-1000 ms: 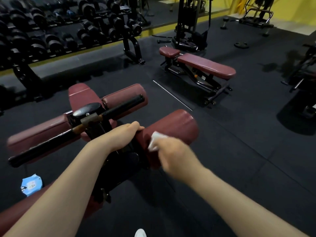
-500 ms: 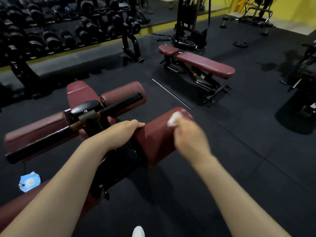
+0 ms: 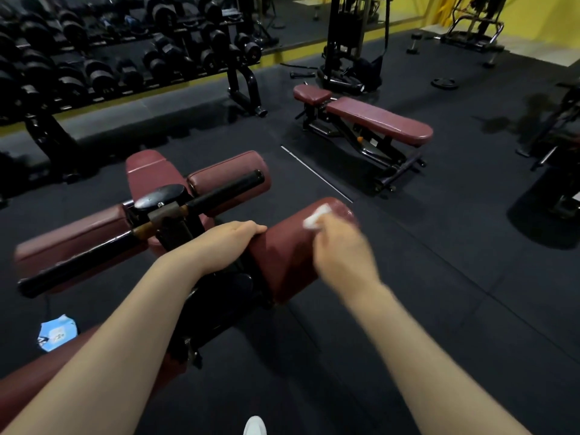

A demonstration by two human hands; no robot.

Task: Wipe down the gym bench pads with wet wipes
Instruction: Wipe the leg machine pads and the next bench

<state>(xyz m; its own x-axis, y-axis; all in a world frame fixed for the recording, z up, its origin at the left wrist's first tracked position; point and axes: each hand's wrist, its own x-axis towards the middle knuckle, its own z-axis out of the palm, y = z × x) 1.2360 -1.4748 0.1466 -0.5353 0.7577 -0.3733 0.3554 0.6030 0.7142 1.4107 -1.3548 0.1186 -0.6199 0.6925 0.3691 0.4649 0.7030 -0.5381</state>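
Note:
A maroon roller pad (image 3: 288, 255) sticks out to the right of the bench's black frame (image 3: 175, 215). My right hand (image 3: 342, 252) holds a white wet wipe (image 3: 317, 217) against the pad's far end; the hand is blurred. My left hand (image 3: 226, 243) grips the pad's inner end beside the frame, fingers curled over its top. Further maroon pads lie behind: an upper roller (image 3: 229, 174), a left roller (image 3: 69, 237) and a flat pad (image 3: 147, 167). A black handle bar (image 3: 226, 191) crosses the frame.
A blue wet-wipe packet (image 3: 56, 332) lies on the black rubber floor at lower left. A second maroon bench (image 3: 370, 120) stands ahead to the right. A dumbbell rack (image 3: 125, 58) lines the back left. A thin metal bar (image 3: 314, 172) lies on the floor.
My right hand has slid the wipe along the roller pad, from near its inner end out to its far right end. My left hand has kept its grip.

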